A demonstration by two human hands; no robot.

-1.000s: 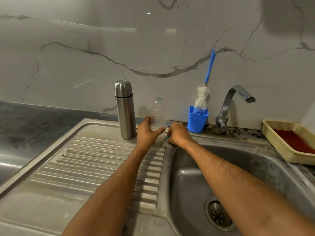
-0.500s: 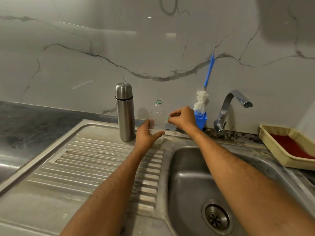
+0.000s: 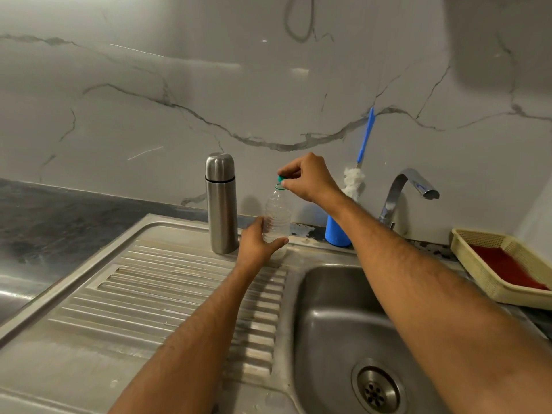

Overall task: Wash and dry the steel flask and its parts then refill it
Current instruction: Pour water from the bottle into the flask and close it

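The steel flask [image 3: 221,204] stands upright with its cap on at the back of the ribbed drainboard [image 3: 167,288]. Just right of it stands a clear plastic bottle [image 3: 277,213]. My left hand [image 3: 258,243] grips the bottle's lower body. My right hand [image 3: 307,177] pinches a small green bottle cap [image 3: 280,178] right above the bottle's mouth. A blue-handled bottle brush [image 3: 355,177] stands in a blue cup [image 3: 336,231] behind my right forearm, partly hidden.
The steel sink basin [image 3: 337,318] with its drain [image 3: 377,389] lies at lower right. A chrome tap [image 3: 406,189] stands behind it. A cream basket [image 3: 490,282] with a red cloth sits at the far right. A marble wall rises close behind.
My right hand rose from the sink's rim beside the bottle's base to the bottle's mouth, carrying the green cap. My left hand kept its grip on the bottle.
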